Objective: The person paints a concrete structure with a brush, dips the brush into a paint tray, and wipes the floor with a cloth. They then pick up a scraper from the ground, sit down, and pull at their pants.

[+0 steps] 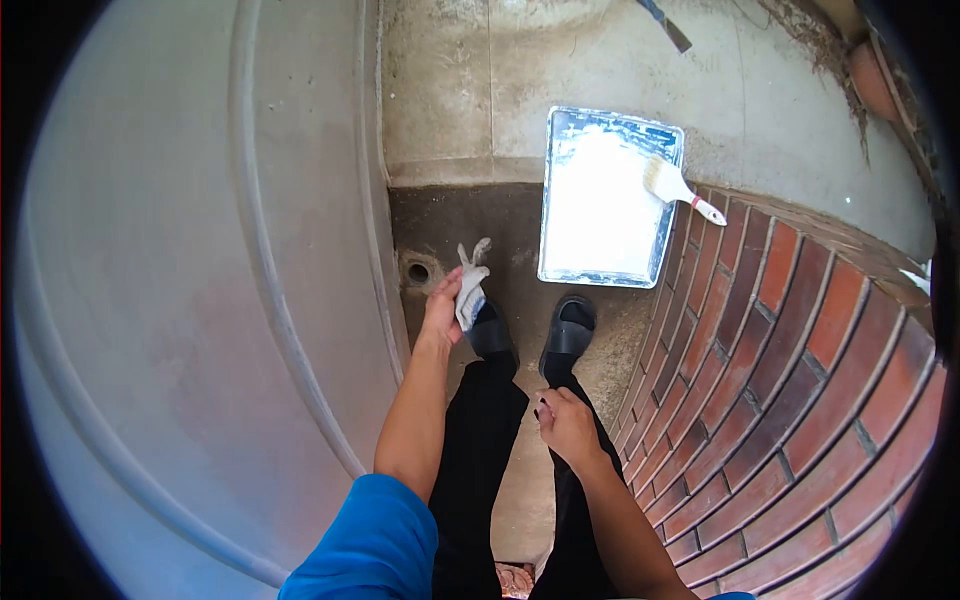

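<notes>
A pale work glove (470,290) is in my left hand (442,308), held beside my left shoe with its fingers pointing up and away from me. My right hand (568,424) is in front of my right leg, its fingers curled; what they hold, if anything, is too small to tell. Beyond my feet lies a paint tray (605,205) with bright white paint in it. A brush (685,192) with a white and red handle rests across the tray's right edge, bristles over the paint.
A grey wall (310,180) with raised ridges rises on the left, a red brick wall (790,340) on the right. A round drain hole (418,272) is near the left wall. Another tool (668,28) lies on the concrete at the top.
</notes>
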A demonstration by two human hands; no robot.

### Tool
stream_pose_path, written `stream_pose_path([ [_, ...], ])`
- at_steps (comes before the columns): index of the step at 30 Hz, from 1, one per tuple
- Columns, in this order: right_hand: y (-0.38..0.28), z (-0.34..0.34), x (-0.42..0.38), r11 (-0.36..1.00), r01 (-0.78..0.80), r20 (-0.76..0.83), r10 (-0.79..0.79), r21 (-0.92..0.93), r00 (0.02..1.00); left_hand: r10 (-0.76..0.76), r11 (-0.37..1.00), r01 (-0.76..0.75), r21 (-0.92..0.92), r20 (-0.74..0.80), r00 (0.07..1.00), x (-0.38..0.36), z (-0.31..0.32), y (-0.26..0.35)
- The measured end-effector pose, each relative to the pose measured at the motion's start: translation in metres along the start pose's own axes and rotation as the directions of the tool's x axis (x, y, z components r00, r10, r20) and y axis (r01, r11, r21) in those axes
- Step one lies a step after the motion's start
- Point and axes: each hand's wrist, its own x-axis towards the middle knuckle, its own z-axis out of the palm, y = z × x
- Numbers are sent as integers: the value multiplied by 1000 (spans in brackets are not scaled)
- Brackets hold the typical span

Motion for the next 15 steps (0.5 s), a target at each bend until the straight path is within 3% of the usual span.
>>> stream_pose_path([
  [4,-7,-19,-21,996,-88,60,88,-4,994,-93,995,93,35,-4,996,-28,8,-9],
  [6,-4,-22,-31,997,-70,48,70,-11,996,-50,996,56,72,-79,996,-41,19,-10],
  [8,-1,-21,-38,998,-61,46,61,-1,997,57,992,-36,117,-178,982,-35,25,-13],
  [9,0,-20,-41,998,-66,50,65,13,997,219,941,-150,305,-208,953,-23,29,-6],
  [11,0,-21,-34,997,-62,46,61,38,997,526,705,-306,640,-183,830,11,41,11],
  [13,-4,-26,-28,997,-54,36,51,60,998,789,359,-490,794,23,614,64,50,54],
  [14,-4,-29,-23,995,-30,3,29,100,1000,885,80,-458,885,149,442,74,71,86],
  [15,-6,-34,-17,994,-35,-3,35,102,999,913,7,-461,888,182,365,96,86,112],
])
